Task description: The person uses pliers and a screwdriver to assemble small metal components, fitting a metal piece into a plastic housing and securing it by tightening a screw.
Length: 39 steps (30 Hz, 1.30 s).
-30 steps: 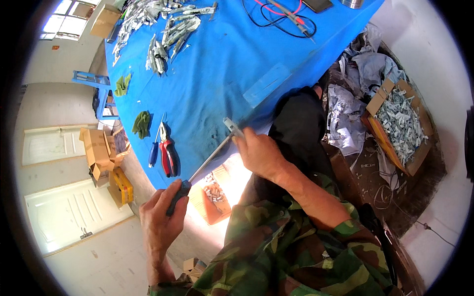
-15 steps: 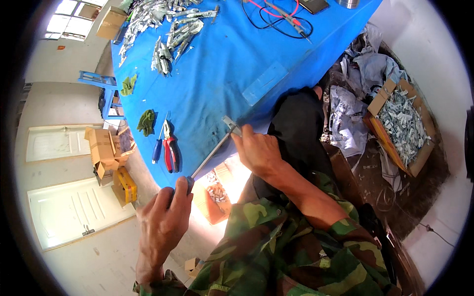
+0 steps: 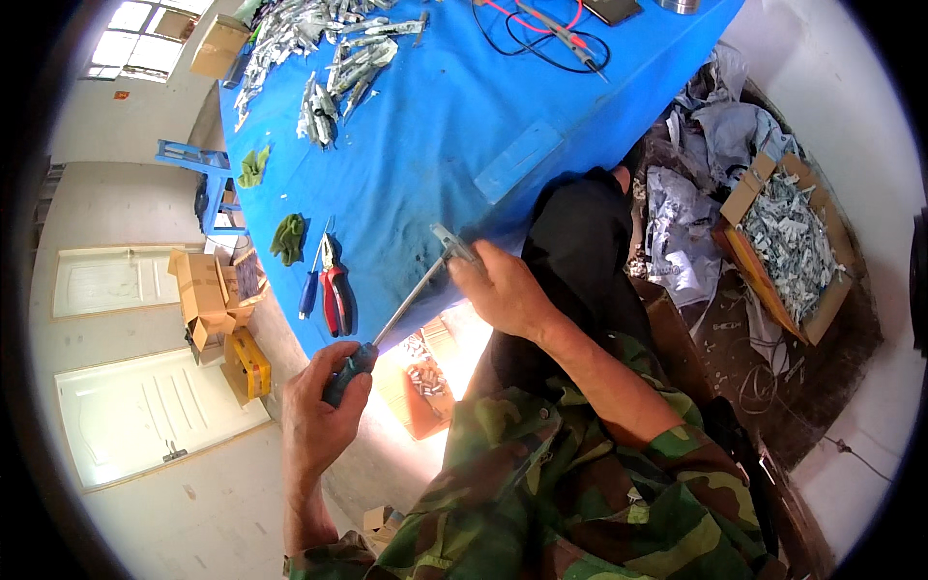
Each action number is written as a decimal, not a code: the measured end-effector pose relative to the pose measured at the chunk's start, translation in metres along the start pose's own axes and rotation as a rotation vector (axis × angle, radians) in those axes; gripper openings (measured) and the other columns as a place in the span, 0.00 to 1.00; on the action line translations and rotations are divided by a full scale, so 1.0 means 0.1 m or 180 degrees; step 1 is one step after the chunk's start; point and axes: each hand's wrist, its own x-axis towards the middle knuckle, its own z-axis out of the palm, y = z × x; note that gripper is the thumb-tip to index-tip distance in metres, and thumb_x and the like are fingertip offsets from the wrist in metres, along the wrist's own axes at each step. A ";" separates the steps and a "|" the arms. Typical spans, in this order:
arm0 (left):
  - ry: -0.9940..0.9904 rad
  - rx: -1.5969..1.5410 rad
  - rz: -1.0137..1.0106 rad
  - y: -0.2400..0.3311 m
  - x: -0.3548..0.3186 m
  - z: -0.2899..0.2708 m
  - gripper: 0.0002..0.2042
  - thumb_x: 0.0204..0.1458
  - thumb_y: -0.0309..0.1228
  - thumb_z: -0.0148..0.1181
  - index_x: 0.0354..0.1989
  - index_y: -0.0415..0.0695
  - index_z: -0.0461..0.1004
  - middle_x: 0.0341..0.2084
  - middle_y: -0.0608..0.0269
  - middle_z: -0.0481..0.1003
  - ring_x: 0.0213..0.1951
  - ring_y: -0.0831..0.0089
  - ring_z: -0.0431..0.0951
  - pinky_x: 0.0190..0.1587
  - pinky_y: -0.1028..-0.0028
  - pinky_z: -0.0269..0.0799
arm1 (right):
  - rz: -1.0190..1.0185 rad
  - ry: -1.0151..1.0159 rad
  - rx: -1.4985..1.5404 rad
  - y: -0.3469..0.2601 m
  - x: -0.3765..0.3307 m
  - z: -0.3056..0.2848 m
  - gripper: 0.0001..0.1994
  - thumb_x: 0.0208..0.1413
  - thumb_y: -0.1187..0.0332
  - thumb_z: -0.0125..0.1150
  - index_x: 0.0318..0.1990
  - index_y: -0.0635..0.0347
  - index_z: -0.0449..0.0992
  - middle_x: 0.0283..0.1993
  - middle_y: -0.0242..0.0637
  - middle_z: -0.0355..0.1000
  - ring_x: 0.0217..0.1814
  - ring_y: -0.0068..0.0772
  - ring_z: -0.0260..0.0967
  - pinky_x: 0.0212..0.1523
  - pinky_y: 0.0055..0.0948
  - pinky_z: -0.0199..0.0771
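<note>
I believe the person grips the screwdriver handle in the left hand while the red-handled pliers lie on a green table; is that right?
Not quite: the head view shows the table is blue, not green. The left hand does grip the screwdriver handle, and the red-handled pliers lie on the table.

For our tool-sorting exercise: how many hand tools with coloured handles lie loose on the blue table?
2, side by side near the table's left edge: a blue-handled screwdriver and red-handled pliers just right of it. Others may be hidden among the metal parts farther up.
</note>
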 end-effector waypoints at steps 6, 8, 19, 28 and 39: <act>-0.0088 -0.0284 -0.0199 -0.14 0.00 0.03 0.16 0.53 0.20 0.60 0.52 0.38 0.75 0.27 0.64 0.78 0.24 0.81 0.73 0.28 0.79 0.70 | 0.0052 -0.0168 0.0500 0.05 0.06 -0.04 0.18 0.66 0.59 0.54 0.32 0.67 0.70 0.24 0.51 0.69 0.27 0.49 0.70 0.31 0.44 0.69; -0.0100 -0.0281 -0.0247 -0.13 0.00 0.02 0.16 0.53 0.21 0.61 0.51 0.38 0.75 0.29 0.61 0.79 0.26 0.79 0.75 0.31 0.78 0.71 | 0.0101 -0.0201 0.0615 0.03 0.06 -0.04 0.17 0.66 0.60 0.54 0.32 0.67 0.70 0.23 0.49 0.69 0.26 0.44 0.69 0.31 0.42 0.68; -0.0454 -0.0314 -0.0355 -0.07 0.01 0.01 0.18 0.55 0.21 0.60 0.56 0.38 0.75 0.37 0.53 0.82 0.36 0.74 0.81 0.40 0.74 0.76 | -0.0047 -0.0183 0.0477 0.11 0.09 0.03 0.17 0.65 0.61 0.55 0.32 0.68 0.70 0.25 0.54 0.71 0.27 0.54 0.71 0.31 0.45 0.69; -0.0260 0.0346 0.0471 -0.07 0.03 0.06 0.20 0.56 0.22 0.61 0.59 0.41 0.74 0.33 0.52 0.81 0.29 0.63 0.82 0.33 0.68 0.77 | -0.0179 -0.0030 -0.0740 0.02 0.05 0.06 0.15 0.66 0.62 0.54 0.34 0.68 0.67 0.23 0.62 0.72 0.28 0.68 0.72 0.29 0.58 0.71; -0.0031 0.2136 0.1204 0.14 0.00 -0.02 0.22 0.54 0.26 0.67 0.59 0.47 0.73 0.22 0.61 0.71 0.20 0.65 0.76 0.22 0.65 0.73 | -0.0105 0.0135 -0.1188 -0.05 0.01 0.11 0.15 0.65 0.62 0.55 0.34 0.66 0.64 0.21 0.60 0.72 0.26 0.67 0.73 0.27 0.59 0.72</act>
